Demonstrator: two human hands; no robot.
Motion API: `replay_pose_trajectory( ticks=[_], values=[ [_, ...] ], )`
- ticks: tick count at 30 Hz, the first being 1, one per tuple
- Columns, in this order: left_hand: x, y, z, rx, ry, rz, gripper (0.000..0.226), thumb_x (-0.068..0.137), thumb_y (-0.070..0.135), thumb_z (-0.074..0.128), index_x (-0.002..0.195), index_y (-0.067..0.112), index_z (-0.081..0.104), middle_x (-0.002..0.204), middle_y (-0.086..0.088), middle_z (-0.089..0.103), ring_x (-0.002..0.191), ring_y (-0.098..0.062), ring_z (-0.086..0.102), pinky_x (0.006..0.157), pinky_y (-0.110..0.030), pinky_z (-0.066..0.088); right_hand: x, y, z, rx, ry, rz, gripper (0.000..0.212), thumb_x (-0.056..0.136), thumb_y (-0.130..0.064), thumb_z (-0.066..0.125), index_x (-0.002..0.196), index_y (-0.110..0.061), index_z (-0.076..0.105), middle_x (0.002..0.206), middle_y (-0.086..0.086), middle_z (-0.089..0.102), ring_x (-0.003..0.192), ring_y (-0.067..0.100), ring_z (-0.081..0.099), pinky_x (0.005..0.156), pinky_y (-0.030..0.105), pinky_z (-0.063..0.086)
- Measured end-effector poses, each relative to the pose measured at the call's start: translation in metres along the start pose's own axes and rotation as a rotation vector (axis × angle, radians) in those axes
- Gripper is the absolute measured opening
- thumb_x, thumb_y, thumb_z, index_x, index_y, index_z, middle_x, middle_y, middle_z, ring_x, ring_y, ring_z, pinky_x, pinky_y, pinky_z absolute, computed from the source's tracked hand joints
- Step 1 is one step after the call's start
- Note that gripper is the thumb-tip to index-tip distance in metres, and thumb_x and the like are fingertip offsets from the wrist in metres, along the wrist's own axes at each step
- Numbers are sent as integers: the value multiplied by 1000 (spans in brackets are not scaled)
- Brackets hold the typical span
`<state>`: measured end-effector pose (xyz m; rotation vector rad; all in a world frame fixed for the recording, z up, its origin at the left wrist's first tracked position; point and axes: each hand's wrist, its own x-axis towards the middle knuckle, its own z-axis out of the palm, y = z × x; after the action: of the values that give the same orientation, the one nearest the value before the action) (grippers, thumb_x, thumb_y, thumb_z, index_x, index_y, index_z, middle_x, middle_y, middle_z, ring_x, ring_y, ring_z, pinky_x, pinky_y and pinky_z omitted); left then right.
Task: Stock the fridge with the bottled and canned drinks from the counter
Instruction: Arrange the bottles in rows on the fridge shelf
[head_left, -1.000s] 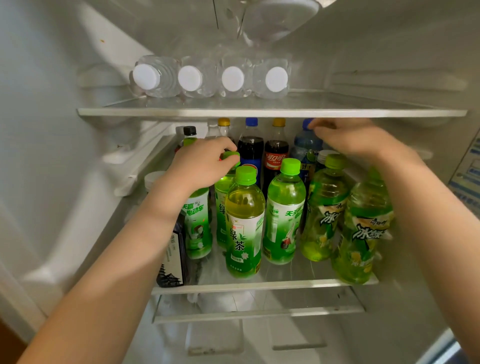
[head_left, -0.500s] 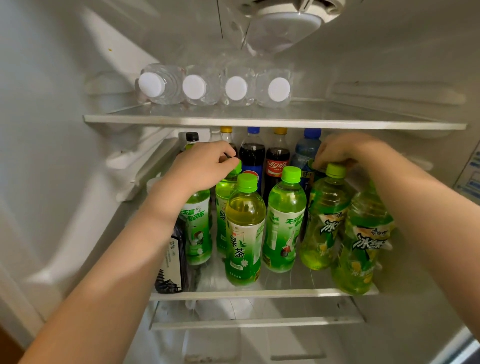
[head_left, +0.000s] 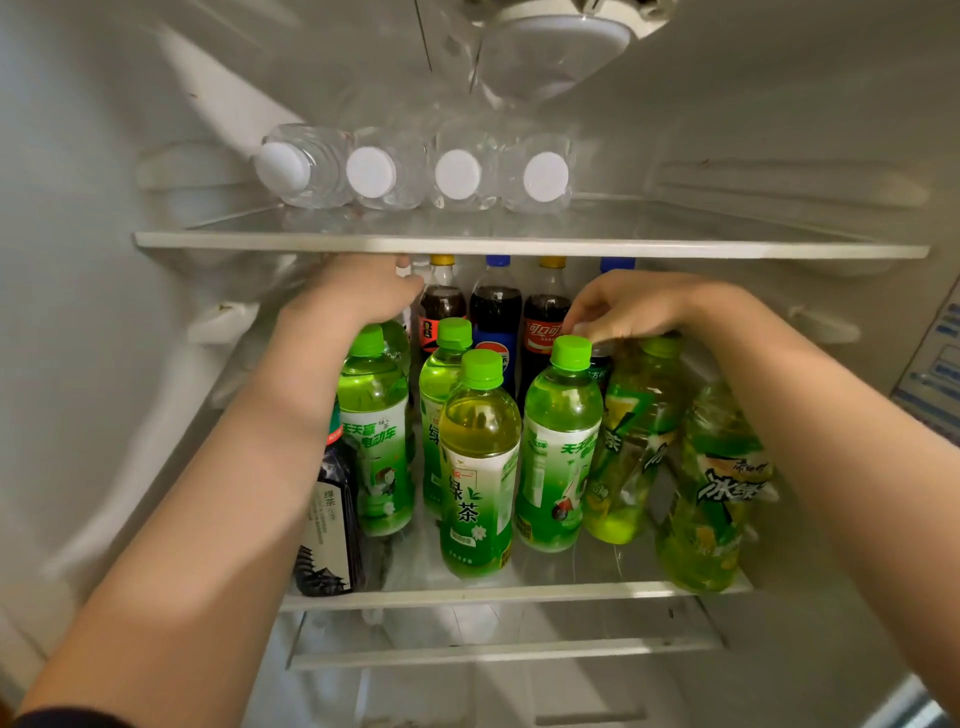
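Both hands are inside the fridge, over the middle shelf (head_left: 519, 592). Several green tea bottles (head_left: 480, 467) stand at its front, and cola bottles (head_left: 496, 312) stand behind them. My left hand (head_left: 353, 296) is at the back left, above the leftmost green bottle (head_left: 376, 426). Its fingers curl over something it hides. My right hand (head_left: 634, 306) pinches the pale cap of a dark bottle (head_left: 597, 364) standing between the green bottles. A dark-labelled tea bottle (head_left: 327, 530) stands at the front left, partly behind my left forearm.
Several clear water bottles (head_left: 371, 171) with white caps lie on the upper shelf (head_left: 519, 244), caps facing me. A round lamp cover (head_left: 556, 52) sits on the fridge ceiling. A drawer (head_left: 493, 660) lies below the middle shelf.
My left hand left the green bottle cap and moved up and back to the left. My right hand shifted left onto the pale-capped dark bottle.
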<state>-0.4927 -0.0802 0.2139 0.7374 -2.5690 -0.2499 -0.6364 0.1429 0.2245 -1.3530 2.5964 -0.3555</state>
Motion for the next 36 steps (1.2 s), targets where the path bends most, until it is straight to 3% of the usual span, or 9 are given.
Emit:
replay_pose_trajectory(
  ticks=[5, 8, 12, 17, 23, 27, 30, 34, 36],
  values=[
    [13, -3, -2, 94, -263, -31, 42, 95, 31, 49, 130, 8, 53, 137, -12, 50, 123, -29, 47, 98, -31, 37, 0, 3, -3, -1, -20, 58, 32, 83, -52, 60, 106, -30, 64, 100, -13, 62, 105, 16, 57, 98, 40, 44],
    [14, -4, 0, 106, -321, -13, 37, 96, 28, 48, 123, 4, 57, 130, -14, 55, 116, -30, 51, 98, -33, 40, 1, 3, -5, 73, -66, 113, 42, 89, -58, 46, 107, -25, 65, 111, -4, 62, 108, 21, 57, 101, 46, 44],
    [16, -7, 3, 115, -279, -16, 38, 95, 28, 50, 126, 7, 56, 132, -14, 53, 118, -30, 50, 98, -33, 41, 5, 13, -11, 118, -31, 225, 38, 96, -45, 45, 114, -16, 60, 116, 5, 64, 109, 24, 60, 98, 43, 47],
    [16, -7, 5, 84, -268, -16, 38, 94, 28, 52, 124, 6, 57, 130, -16, 54, 116, -31, 51, 88, -29, 40, 11, 29, -10, -95, 2, 248, 32, 95, -20, 51, 123, -6, 61, 129, 12, 57, 115, 27, 54, 103, 42, 42],
    [14, -7, 7, 54, -225, -10, 38, 94, 28, 52, 125, 7, 57, 131, -16, 53, 116, -30, 50, 87, -28, 40, 25, 50, -12, -217, -63, 346, 34, 86, -2, 59, 120, -3, 61, 122, 18, 60, 111, 34, 59, 96, 46, 49],
    [13, -8, 10, 31, -194, -6, 36, 94, 27, 53, 123, 7, 59, 130, -16, 53, 115, -30, 50, 77, -24, 33, 25, 50, -11, -270, -115, 377, 30, 82, -6, 67, 112, -7, 65, 105, 17, 68, 90, 33, 68, 74, 41, 58],
    [14, -9, 12, 6, -156, -14, 33, 93, 26, 55, 123, 12, 60, 131, -13, 53, 115, -28, 50, 77, -23, 33, 17, 43, -15, -281, -173, 402, 30, 78, -3, 70, 107, -6, 65, 101, 19, 69, 81, 34, 71, 72, 49, 59],
    [17, -12, 14, -15, -135, -34, 35, 91, 28, 58, 123, 15, 59, 132, -12, 52, 117, -28, 49, 80, -24, 35, -2, 40, -15, -252, -166, 382, 27, 82, 1, 66, 108, -5, 62, 87, 16, 70, 67, 26, 71, 58, 34, 59],
    [20, -14, 15, -17, -137, -38, 34, 90, 28, 59, 122, 14, 59, 131, -12, 53, 116, -28, 50, 84, -25, 37, -11, 37, -12, -233, -153, 370, 25, 84, -1, 66, 108, -4, 62, 76, 10, 69, 68, 26, 71, 62, 37, 60]
  ],
)
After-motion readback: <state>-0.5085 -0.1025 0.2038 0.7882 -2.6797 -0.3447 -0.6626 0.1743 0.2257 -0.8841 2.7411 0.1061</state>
